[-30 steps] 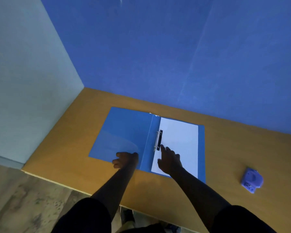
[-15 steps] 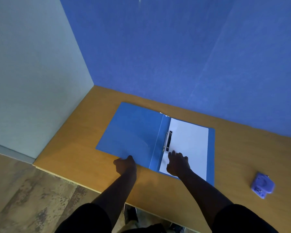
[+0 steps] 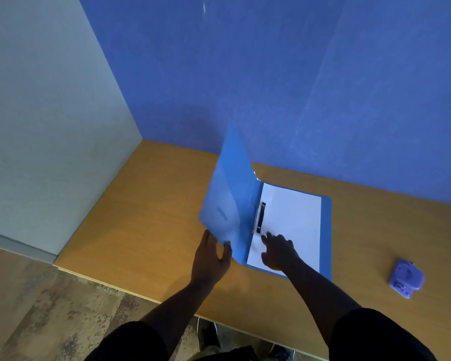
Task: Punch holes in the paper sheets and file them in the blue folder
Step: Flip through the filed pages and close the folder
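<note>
The left hand (image 3: 211, 259) pinches the blue folder (image 3: 229, 204) cover's corner (cover raised). The right hand (image 3: 277, 250), fingers loosely spread, presses the paper sheets (image 3: 292, 220).

Glossy plastic blue folder (image 3: 227, 204), matt white paper sheets (image 3: 289, 225), smooth wooden table (image 3: 154, 204)

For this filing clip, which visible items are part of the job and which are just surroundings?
Part of the job:
- blue folder, front cover raised by the left hand
- white paper sheets on the ring clip, under the right hand
- purple hole punch, lying apart to the right

Just surroundings:
- wooden table
- blue wall
- floor
</note>
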A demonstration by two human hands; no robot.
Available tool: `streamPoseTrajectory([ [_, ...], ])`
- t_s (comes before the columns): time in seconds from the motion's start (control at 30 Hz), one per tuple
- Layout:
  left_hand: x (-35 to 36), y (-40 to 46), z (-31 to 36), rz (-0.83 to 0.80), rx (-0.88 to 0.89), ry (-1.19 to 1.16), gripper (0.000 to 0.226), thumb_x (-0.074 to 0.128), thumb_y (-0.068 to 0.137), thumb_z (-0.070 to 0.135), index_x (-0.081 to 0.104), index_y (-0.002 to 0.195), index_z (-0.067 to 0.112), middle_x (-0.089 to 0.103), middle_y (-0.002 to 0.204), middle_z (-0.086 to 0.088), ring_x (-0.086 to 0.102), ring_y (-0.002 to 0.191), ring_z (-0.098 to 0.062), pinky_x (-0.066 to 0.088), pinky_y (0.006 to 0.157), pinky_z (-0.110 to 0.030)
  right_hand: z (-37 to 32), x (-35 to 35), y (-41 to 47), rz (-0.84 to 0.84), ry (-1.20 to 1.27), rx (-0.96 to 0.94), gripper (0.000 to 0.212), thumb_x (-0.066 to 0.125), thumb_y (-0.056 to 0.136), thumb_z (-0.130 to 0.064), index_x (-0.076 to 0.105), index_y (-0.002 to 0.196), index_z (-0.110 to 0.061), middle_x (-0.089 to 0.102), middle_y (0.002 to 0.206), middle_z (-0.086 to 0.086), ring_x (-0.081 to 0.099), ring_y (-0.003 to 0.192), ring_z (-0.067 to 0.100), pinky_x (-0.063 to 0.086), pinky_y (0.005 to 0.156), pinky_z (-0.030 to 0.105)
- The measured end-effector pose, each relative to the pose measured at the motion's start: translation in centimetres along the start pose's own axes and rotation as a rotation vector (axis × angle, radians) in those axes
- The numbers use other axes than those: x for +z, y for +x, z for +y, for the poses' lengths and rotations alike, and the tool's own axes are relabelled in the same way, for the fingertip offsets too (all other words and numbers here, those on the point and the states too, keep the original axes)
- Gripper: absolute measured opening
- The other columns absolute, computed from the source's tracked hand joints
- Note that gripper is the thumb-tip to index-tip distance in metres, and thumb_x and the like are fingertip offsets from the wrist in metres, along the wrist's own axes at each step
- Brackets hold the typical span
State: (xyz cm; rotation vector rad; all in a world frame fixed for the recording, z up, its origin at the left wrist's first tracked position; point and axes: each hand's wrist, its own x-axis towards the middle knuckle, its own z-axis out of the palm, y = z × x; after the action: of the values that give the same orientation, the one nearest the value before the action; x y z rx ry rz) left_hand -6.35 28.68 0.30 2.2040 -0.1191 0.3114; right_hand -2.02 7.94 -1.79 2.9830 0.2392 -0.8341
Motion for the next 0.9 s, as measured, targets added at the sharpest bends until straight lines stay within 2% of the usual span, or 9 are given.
streamPoseTrajectory([
  [0.13,0.2,1.0,0.5,-0.21,0.304,0.159,0.024,0.057,0.092,0.027,0.06,0.102,0.006,0.06,0.122,-0.012,0.066,0.097,-0.02,0.044,0.074,-0.012,0.6,-0.6,-0.4,-0.041,0.168,0.008,0.059,0.042,0.097,-0.034,0.026,0.151,-0.019,0.032,0.156,0.002,0.038,0.137,0.028,0.032,0.109,0.046],
  [0.2,0.7,1.5,0.9,-0.266,0.432,0.189,0.023,0.053,0.093,0.03,0.058,0.096,0.007,0.06,0.125,-0.014,0.063,0.109,-0.023,0.047,0.079,-0.017,1.3,-1.1,-0.8,0.004,0.35,0.063,0.056,0.044,0.098,-0.036,0.032,0.15,-0.022,0.042,0.152,0.002,0.042,0.136,0.028,0.033,0.11,0.045],
  [0.3,1.9,1.7,1.6,-0.299,0.533,0.215,0.024,0.056,0.091,0.032,0.057,0.098,0.009,0.059,0.131,-0.015,0.057,0.117,-0.025,0.051,0.087,-0.026,2.7,-2.3,-2.1,0.184,0.785,0.185,0.031,0.052,0.095,-0.023,0.06,0.122,-0.01,0.066,0.123,0.01,0.059,0.112,0.027,0.049,0.094,0.043],
  [0.4,3.5,1.7,2.5,-0.388,0.572,0.202,0.021,0.062,0.085,0.03,0.053,0.095,0.014,0.055,0.133,-0.012,0.056,0.115,-0.025,0.053,0.086,-0.03,5.6,-2.9,-4.2,0.275,1.464,0.294,0.015,0.057,0.083,-0.024,0.066,0.076,-0.013,0.067,0.081,0.004,0.056,0.089,0.03,0.048,0.077,0.042],
  [0.53,5.8,1.3,2.6,-0.489,0.622,0.232,0.026,0.066,0.082,0.034,0.051,0.095,0.017,0.054,0.131,-0.009,0.059,0.113,-0.024,0.052,0.086,-0.031,9.4,-2.3,-6.7,0.342,1.956,0.278,0.043,0.041,0.102,-0.037,0.071,0.086,-0.012,0.074,0.078,0.006,0.065,0.073,0.028,0.05,0.064,0.034],
  [0.67,7.8,0.7,2.9,-0.544,0.635,0.304,0.035,0.072,0.077,0.038,0.052,0.098,0.02,0.053,0.127,-0.005,0.058,0.109,-0.023,0.054,0.089,-0.033,12.1,-0.9,-7.9,0.322,1.927,0.375,0.063,0.027,0.1,-0.055,0.067,0.109,-0.007,0.073,0.099,0.011,0.069,0.091,0.027,0.052,0.074,0.036],
  [0.73,8.3,0.7,3.1,-0.57,0.647,0.347,0.039,0.073,0.074,0.042,0.053,0.099,0.02,0.053,0.126,-0.003,0.059,0.108,-0.023,0.055,0.088,-0.037,12.2,-0.9,-8.4,0.314,1.799,0.483,0.046,0.041,0.1,-0.047,0.067,0.104,-0.01,0.071,0.099,0.007,0.066,0.088,0.023,0.05,0.075,0.034],
  [0.83,8.5,0.9,3.8,-0.563,0.686,0.402,0.041,0.067,0.073,0.054,0.059,0.1,0.023,0.056,0.124,0.001,0.051,0.111,-0.018,0.053,0.089,-0.036,12.8,-0.2,-8.7,0.33,1.497,0.57,0.013,0.058,0.092,-0.018,0.068,0.096,-0.009,0.07,0.089,0.007,0.062,0.07,0.017,0.05,0.058,0.024],
  [0.9,8.6,1.2,4.0,-0.532,0.681,0.424,0.04,0.061,0.077,0.055,0.062,0.101,0.023,0.059,0.123,0.001,0.047,0.113,-0.017,0.051,0.089,-0.034,13.3,0.9,-8.3,0.286,1.287,0.593,0.016,0.061,0.086,-0.018,0.07,0.098,-0.011,0.073,0.098,0.009,0.067,0.08,0.021,0.055,0.068,0.032],
])
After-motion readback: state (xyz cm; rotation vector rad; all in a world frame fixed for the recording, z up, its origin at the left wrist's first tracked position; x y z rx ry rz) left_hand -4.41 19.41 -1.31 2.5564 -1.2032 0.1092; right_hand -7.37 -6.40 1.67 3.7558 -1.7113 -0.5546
